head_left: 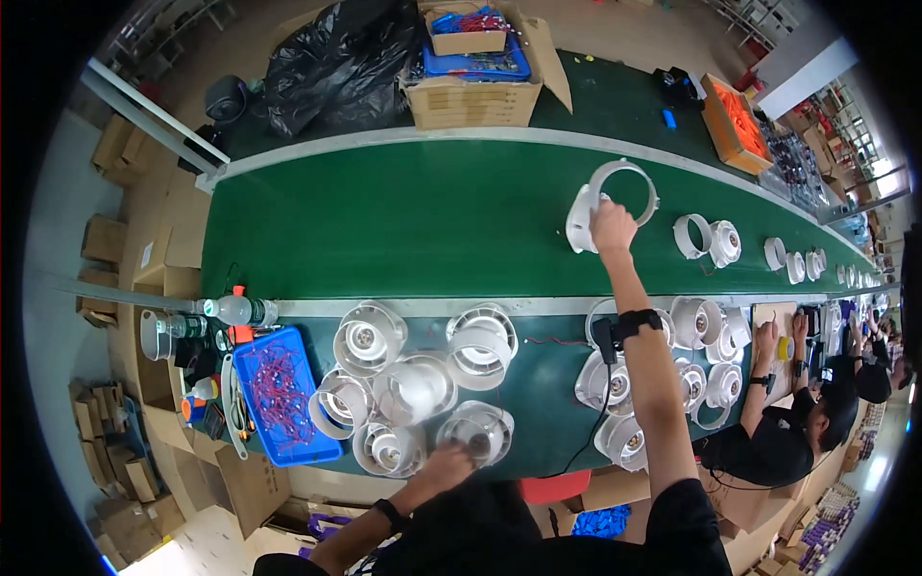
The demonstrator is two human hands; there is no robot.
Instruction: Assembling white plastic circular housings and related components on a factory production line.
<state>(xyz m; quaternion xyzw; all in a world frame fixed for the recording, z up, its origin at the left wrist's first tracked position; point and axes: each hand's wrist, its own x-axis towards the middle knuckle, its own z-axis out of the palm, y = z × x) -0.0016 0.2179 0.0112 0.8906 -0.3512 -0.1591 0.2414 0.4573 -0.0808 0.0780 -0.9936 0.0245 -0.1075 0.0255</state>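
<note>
My right hand reaches far out over the green conveyor belt, closed on a white plastic ring. A white round housing lies against that ring on the belt, partly hidden by my fingers. Close to my body, my left hand is closed at the near rim of another white round housing on the bench; its fingertips are partly hidden. Several similar housings, such as one with a ring on top, stand in a group beside it. More of them, including a housing, sit around my right forearm.
A blue tray of red wires lies left, beside a plastic bottle. Farther along the belt are more housings. Beyond it stand a cardboard box and a black bag. A co-worker works at right.
</note>
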